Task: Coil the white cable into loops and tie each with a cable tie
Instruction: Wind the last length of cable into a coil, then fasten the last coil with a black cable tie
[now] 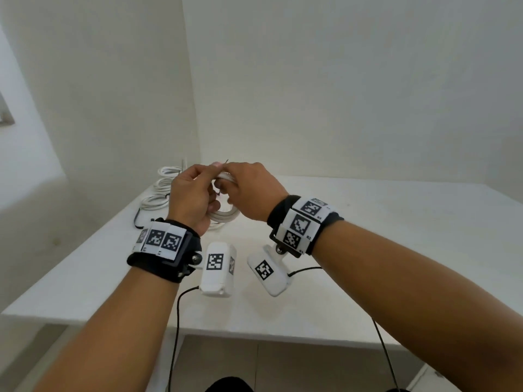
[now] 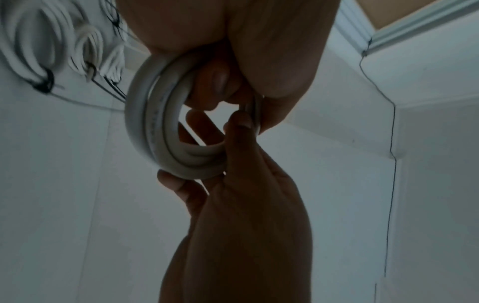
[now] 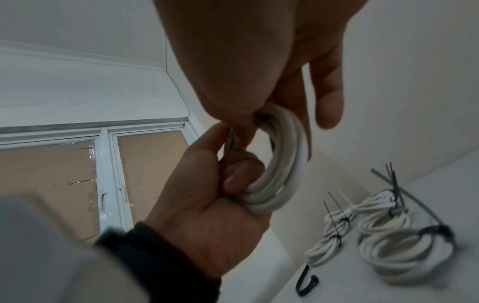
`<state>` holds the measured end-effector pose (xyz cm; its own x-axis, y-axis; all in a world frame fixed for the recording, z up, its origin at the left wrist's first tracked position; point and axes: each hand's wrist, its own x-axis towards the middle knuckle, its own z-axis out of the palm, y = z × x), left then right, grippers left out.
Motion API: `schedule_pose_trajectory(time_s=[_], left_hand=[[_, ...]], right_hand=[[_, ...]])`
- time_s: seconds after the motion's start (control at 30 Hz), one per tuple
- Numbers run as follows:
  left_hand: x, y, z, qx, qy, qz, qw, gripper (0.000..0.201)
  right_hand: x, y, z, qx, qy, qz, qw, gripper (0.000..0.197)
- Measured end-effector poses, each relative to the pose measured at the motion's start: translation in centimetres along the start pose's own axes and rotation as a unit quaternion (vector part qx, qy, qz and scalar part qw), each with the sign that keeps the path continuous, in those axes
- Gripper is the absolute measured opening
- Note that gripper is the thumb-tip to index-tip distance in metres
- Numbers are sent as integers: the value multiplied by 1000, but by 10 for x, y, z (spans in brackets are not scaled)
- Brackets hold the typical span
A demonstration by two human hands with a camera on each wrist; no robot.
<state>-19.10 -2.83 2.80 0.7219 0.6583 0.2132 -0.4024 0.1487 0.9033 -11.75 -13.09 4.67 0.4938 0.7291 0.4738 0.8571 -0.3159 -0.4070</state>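
Hands meet above the far left part of a matte white table [image 1: 368, 250], seen from the head view. Left hand [image 1: 192, 199] has curled fingers round a coil of white cable [image 1: 223, 215], smooth round-section sheath, several loops stacked, held clear of the table. Right hand [image 1: 252, 188] is bunched at the coil's top, fingertips pinching there; a thin dark tip, likely a cable tie [image 1: 226, 161], pokes up between the hands. Finished coils [image 1: 162, 190] lie on the table behind the left hand, near the wall.

Left wrist view: dim, backlit. Coil [image 2: 155, 127] shows as a thick ring of about three glossy grey-white strands. Left hand [image 2: 246, 205] supports it from below, thumb against the ring's right side. Right hand [image 2: 233, 51] grips from above, a finger through the ring. Bundled coils [image 2: 51, 51] with black ties blur in the top left corner.

Right wrist view: left hand [image 3: 207, 205] wraps the coil [image 3: 279, 174], thumb pressing the strands. Right hand [image 3: 272, 61] pinches the top of the loops, one finger hanging straight. A thin grey strip [image 3: 232, 143] runs between the two thumbs. On the table, tied coils [image 3: 388, 235] carry black ties with stiff tails sticking up; a black hooked piece [image 3: 307, 284] lies near them.
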Motion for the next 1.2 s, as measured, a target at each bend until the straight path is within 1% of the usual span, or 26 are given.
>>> schedule_pose_trajectory(time_s=[0.03, 0.07, 0.13, 0.17, 0.2, 0.23, 0.3, 0.33, 0.4, 0.47, 0.5, 0.53, 0.6, 0.63, 0.7, 0.83, 1.0, 1.13, 1.2], left_hand=[[3, 2, -15, -7, 19, -1, 1000, 23], [6, 4, -33, -15, 46, -4, 999, 22], [14, 6, -66, -29, 108, -14, 994, 23], [18, 7, -87, -34, 141, -19, 989, 25], [20, 7, -106, -39, 170, -20, 984, 27], [21, 7, -123, -43, 196, -20, 980, 28], [20, 6, -154, -42, 238, -16, 970, 29], [19, 5, -168, -40, 257, -15, 966, 28], [16, 4, -192, -49, 286, -20, 957, 26], [14, 5, -213, -60, 308, -26, 949, 25], [12, 6, -221, -63, 319, -28, 945, 24], [11, 8, -228, -65, 327, -26, 942, 24], [8, 11, -237, -72, 337, -19, 939, 25], [6, 12, -237, -75, 338, -19, 938, 26], [4, 14, -238, -80, 342, -15, 936, 27], [0, 15, -242, -75, 340, -20, 937, 27], [2, 14, -243, -75, 329, -26, 941, 27], [5, 15, -238, -72, 320, -27, 944, 29], [6, 15, -232, -69, 310, -26, 948, 31]], right_hand=[[5, -7, 8, 39, -13, -18, 999, 24], [10, -15, 15, 69, -36, -29, 997, 29], [20, -23, 30, 112, -92, -20, 989, 43], [26, -27, 43, 125, -118, -9, 985, 42], [32, -31, 56, 118, -138, 0, 983, 36], [40, -34, 69, 97, -151, 8, 984, 36], [54, -44, 97, 57, -177, 23, 982, 51], [60, -50, 110, 53, -192, 26, 980, 54], [72, -63, 135, 71, -232, 29, 970, 51], [85, -72, 156, 121, -263, 65, 955, 47], [91, -73, 166, 135, -261, 80, 952, 45], [98, -73, 175, 125, -251, 85, 956, 43], [108, -69, 191, 37, -229, 73, 970, 37], [111, -65, 196, -15, -222, 69, 972, 34], [116, -60, 207, -54, -209, 70, 974, 33], [124, -59, 219, -58, -206, 76, 974, 37], [126, -55, 216, -54, -217, 70, 972, 33], [124, -57, 200, -39, -239, 60, 968, 23], [119, -56, 184, -2, -231, 69, 971, 20]])
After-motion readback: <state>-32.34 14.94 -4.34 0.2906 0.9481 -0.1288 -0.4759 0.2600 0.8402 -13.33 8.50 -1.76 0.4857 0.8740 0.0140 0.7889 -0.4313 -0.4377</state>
